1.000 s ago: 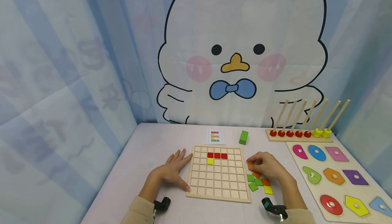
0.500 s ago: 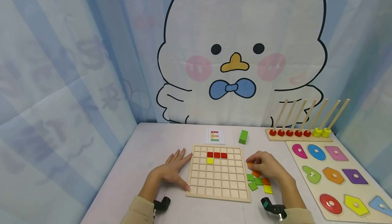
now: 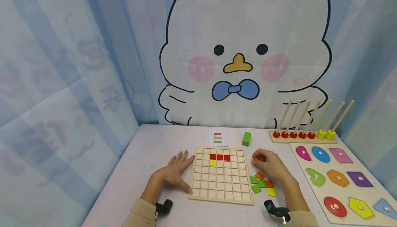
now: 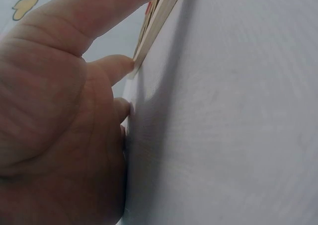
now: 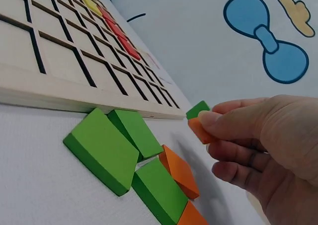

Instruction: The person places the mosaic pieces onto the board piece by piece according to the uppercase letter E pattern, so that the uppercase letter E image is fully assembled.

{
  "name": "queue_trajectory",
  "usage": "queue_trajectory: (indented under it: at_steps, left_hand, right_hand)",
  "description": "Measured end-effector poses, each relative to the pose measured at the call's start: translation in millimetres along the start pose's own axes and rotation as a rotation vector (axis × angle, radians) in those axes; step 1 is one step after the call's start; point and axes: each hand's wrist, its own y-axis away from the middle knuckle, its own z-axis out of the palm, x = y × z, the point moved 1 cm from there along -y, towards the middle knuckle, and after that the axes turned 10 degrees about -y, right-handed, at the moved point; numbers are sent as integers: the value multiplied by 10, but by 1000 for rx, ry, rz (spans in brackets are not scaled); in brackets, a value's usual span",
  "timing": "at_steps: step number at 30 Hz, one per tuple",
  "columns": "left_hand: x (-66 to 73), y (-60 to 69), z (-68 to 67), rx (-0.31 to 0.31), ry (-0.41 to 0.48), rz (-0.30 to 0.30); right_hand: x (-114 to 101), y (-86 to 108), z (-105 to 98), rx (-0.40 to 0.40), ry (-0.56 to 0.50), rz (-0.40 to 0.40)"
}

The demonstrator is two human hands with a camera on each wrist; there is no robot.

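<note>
My right hand [image 3: 271, 165] pinches an orange square tile [image 5: 199, 130] between thumb and fingers, lifted off the table beside the board's right edge. A wooden grid board [image 3: 221, 182] lies flat in the middle, holding three red tiles [image 3: 220, 157] in a row and one yellow tile [image 3: 212, 163] under the leftmost. At the board's left side rests my left hand [image 3: 170, 173], fingers spread, thumb and index finger touching its edge; it holds nothing. Loose green tiles [image 5: 104, 150], orange tiles [image 3: 260, 175] and a yellow tile [image 3: 271, 192] lie below my right hand.
Behind the board lie a pattern card [image 3: 218, 138] and a green block [image 3: 246, 139]. A peg rack [image 3: 304, 140] with red and yellow beads stands at the back right. In front of it lies a shape puzzle board [image 3: 322, 194]. A printed curtain [image 3: 186, 109] hangs behind the table.
My right hand has picked up the orange tile and risen slightly, away from the loose tiles. The left hand and the board have stayed in place.
</note>
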Motion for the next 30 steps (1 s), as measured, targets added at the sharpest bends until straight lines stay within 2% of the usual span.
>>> queue_trajectory:
  at_steps: [8,17,25,30]
  left_hand:
    - [10,7,-2,1,-8,-3]
    - [10,-4,3,7,-10,-9]
    - [18,-2,-3,8,-5,-8]
    - [21,1,2,5,-18,-10]
  right_hand:
    - [-65,-32,12,53,-84,-79]
    - [-263,-56,201,85,-251,-122]
    - [-357,-86,353,53,-263,-181]
    - [-418,-94,462,60,-247,-181]
